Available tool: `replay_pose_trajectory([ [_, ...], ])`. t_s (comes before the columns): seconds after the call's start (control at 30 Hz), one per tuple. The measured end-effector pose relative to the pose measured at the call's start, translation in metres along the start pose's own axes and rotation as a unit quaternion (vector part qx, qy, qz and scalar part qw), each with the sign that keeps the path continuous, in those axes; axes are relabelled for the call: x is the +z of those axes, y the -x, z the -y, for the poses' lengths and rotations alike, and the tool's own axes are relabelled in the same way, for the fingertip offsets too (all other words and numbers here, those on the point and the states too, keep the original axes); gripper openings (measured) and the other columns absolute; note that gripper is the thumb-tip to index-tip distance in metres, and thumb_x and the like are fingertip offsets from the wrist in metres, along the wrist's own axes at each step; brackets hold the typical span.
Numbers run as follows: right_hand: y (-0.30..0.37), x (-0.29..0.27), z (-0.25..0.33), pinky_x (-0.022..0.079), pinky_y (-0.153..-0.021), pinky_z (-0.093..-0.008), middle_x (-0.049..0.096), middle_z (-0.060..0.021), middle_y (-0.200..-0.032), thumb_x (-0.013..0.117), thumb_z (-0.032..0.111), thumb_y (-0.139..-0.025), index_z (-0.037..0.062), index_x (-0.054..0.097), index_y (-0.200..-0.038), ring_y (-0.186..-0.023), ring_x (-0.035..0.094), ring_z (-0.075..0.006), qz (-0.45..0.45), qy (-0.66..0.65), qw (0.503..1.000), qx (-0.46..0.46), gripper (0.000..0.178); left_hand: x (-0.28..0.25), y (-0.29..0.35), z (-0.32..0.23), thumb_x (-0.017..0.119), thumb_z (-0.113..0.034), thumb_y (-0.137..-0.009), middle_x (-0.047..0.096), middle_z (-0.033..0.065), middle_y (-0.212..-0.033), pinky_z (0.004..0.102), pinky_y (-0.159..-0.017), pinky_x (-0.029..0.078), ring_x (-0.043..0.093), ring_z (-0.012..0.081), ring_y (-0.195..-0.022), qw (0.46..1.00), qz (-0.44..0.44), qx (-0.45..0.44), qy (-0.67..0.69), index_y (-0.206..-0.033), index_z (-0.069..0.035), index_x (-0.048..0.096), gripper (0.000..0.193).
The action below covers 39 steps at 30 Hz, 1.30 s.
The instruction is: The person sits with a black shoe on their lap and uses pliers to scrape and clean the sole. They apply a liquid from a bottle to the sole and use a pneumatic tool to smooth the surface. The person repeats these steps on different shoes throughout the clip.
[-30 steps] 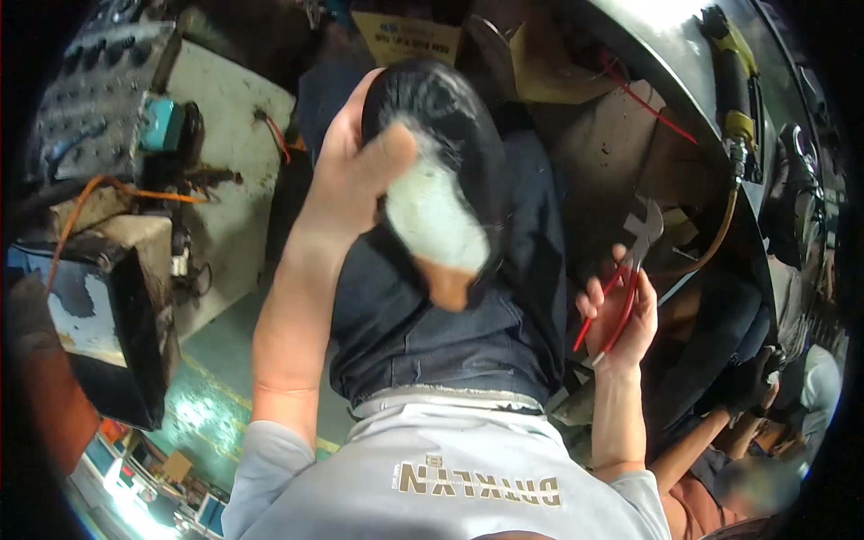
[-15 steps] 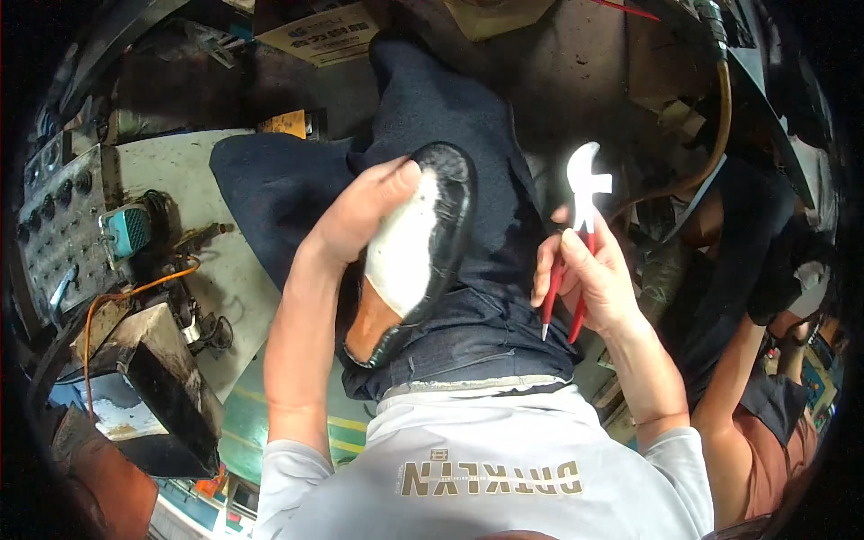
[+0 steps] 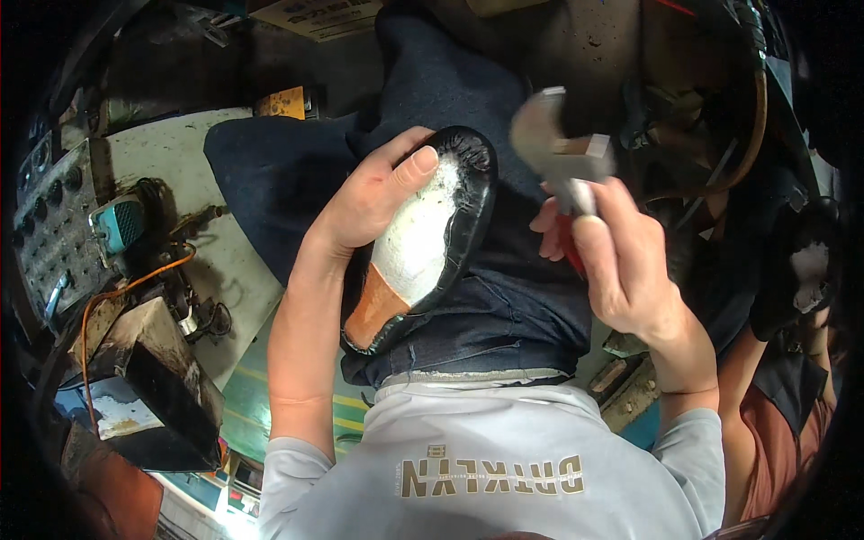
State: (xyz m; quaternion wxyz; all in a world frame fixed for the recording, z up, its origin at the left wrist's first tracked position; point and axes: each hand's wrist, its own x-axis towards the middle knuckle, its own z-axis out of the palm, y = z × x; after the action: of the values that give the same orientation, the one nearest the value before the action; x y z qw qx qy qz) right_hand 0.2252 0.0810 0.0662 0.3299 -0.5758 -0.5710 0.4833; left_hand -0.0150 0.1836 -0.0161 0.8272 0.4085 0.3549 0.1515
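Shoe (image 3: 423, 243) on lap, left hand (image 3: 373, 193) clasping it; right hand (image 3: 621, 261) clenches pincers (image 3: 558, 144).

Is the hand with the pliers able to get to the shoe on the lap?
Probably yes. The right hand holds the red-handled pliers up in the air just beside the shoe, with nothing between them. The left hand grips only the far side, so the white sole and near edge stay open.
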Motion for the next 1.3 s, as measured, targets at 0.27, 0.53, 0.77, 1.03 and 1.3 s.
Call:
replay_pose_trajectory([
  [0.27,-0.013,0.002,0.003,0.052,-0.06,-0.0374,0.061,-0.0153,-0.076,0.052,0.011,-0.1,-0.001,0.047,-0.111,-0.069,0.067,-0.0308,0.059,0.074,0.994,0.06,0.018,-0.001,0.001,0.009,0.056,-0.037,-0.101,0.063,0.0025,-0.099,0.0216,-0.082,0.048,0.057,0.007,-0.091,0.999,-0.033,-0.021,-0.002,-0.128,0.004,0.053,0.049],
  [0.53,-0.013,0.001,-0.004,0.05,-0.054,-0.0435,0.062,-0.0233,-0.078,0.051,0.017,-0.101,-0.0003,0.046,-0.104,-0.067,0.066,-0.0415,0.117,0.117,0.979,0.12,0.018,-0.004,-0.001,0.006,0.057,-0.035,-0.1,0.062,0.0013,-0.097,0.021,-0.08,0.047,0.057,0.006,-0.089,0.999,-0.04,-0.029,-0.012,-0.123,0.002,0.055,0.044],
  [0.77,-0.007,0.003,0.003,0.049,-0.061,-0.0538,0.062,-0.0279,-0.071,0.051,0.028,-0.101,-0.0029,0.046,-0.097,-0.07,0.063,-0.0482,0.146,0.152,0.969,0.133,0.031,0.001,-0.008,0.004,0.048,-0.021,-0.1,0.063,0.0045,-0.105,0.024,-0.084,0.045,0.057,0.0095,-0.094,0.999,0.015,0.026,-0.043,-0.125,0.004,0.054,0.035],
  [1.03,0.008,-0.005,-0.002,0.048,-0.063,-0.0516,0.061,-0.0244,-0.08,0.05,0.026,-0.102,-0.0009,0.045,-0.098,-0.076,0.063,-0.0464,0.116,0.149,0.978,0.091,0.028,0.008,-0.006,0.006,0.053,-0.036,-0.101,0.061,0.0033,-0.099,0.024,-0.08,0.044,0.055,0.0109,-0.087,0.997,0.002,0.023,-0.069,-0.119,0.002,0.056,0.043],
  [1.3,-0.037,-0.028,0.042,0.05,-0.078,-0.0518,0.055,-0.0245,-0.096,0.057,0.004,-0.081,-0.004,0.05,-0.106,-0.088,0.06,-0.0446,-0.154,0.14,0.968,-0.14,0.028,0.017,0.004,0.006,0.062,-0.039,-0.095,0.059,0.0104,-0.121,0.0275,-0.093,0.044,0.057,0.0168,-0.106,0.999,-0.035,0.016,-0.023,-0.136,0.008,0.044,0.064],
])
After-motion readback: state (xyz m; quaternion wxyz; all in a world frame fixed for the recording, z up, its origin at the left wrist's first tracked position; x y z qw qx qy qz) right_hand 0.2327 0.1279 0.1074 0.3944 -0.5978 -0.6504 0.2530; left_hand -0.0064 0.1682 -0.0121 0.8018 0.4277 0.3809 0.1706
